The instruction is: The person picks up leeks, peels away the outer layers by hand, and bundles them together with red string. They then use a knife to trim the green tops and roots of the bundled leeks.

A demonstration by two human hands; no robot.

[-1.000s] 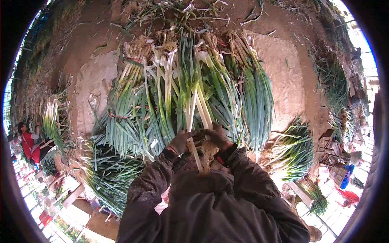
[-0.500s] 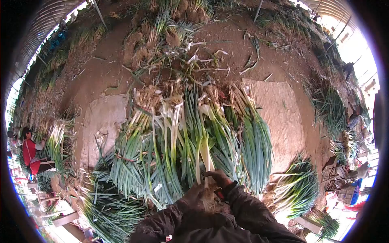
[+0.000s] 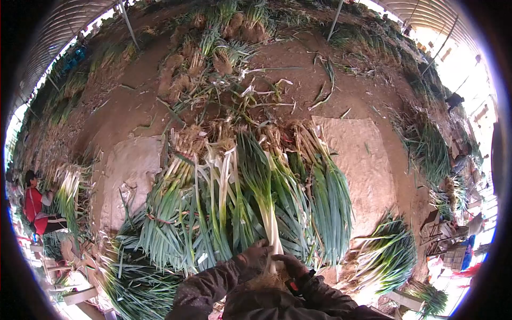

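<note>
My left hand is closed round the white lower stems of some green onions, just above their roots. My right hand lies against the right side of the same stems, its fingers bent; whether it grips anything is hard to make out. The leaves of these onions point away from me. Beneath them spreads a wide pile of green onions, with most roots at the far end. A bunch with bare white stems rests in the middle of the pile.
Pale sheets lie on the dirt ground on both sides of the pile. More onion heaps sit at the lower left and lower right. A person in red sits at the far left beside another bunch.
My left hand has moved up along the stems. My right hand and the held onions sit slightly lower in view, their leaves now more spread. The whole view has shifted a little.
</note>
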